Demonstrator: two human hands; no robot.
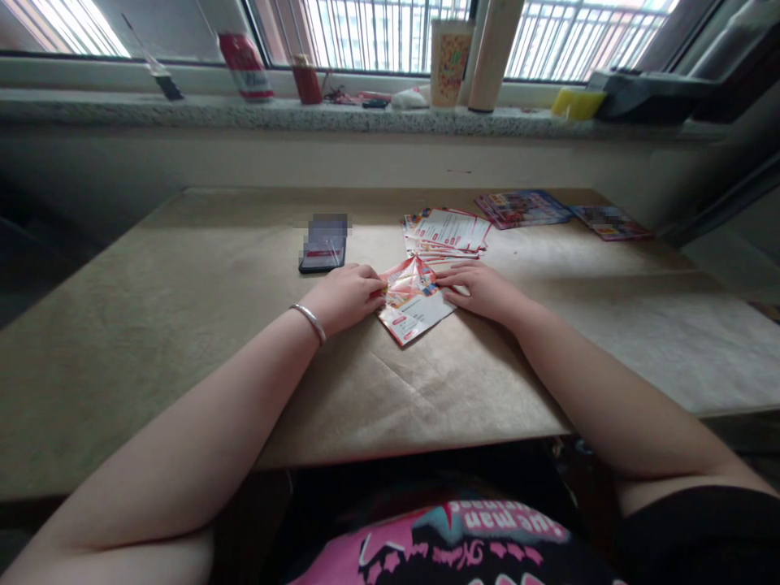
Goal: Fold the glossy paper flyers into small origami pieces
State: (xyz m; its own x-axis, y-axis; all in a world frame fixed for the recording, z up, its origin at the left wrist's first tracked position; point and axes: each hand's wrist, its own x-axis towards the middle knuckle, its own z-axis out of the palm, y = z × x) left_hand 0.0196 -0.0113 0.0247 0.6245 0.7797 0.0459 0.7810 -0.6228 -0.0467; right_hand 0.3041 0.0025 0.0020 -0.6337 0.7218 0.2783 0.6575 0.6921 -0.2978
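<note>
A partly folded printed leaflet [420, 313] lies on the table between my hands. Its top comes to a red, creased point, and a white printed panel faces me at the bottom. My left hand [350, 294], with a silver bangle on the wrist, grips the leaflet's left edge with bent fingers. On the other side my right hand [481, 290] has its fingertips on the right edge, with the thumb close below them. Just beyond sits a fanned pile of similar red and white leaflets [451, 230].
A dark phone [324, 244] lies beyond my left hand. Glossy colourful booklets [527, 208] are at the table's far right, with more booklets [611, 222] beside them. The windowsill [366, 119] carries a red can [245, 67], a patterned cup [449, 65] and a yellow object [578, 103].
</note>
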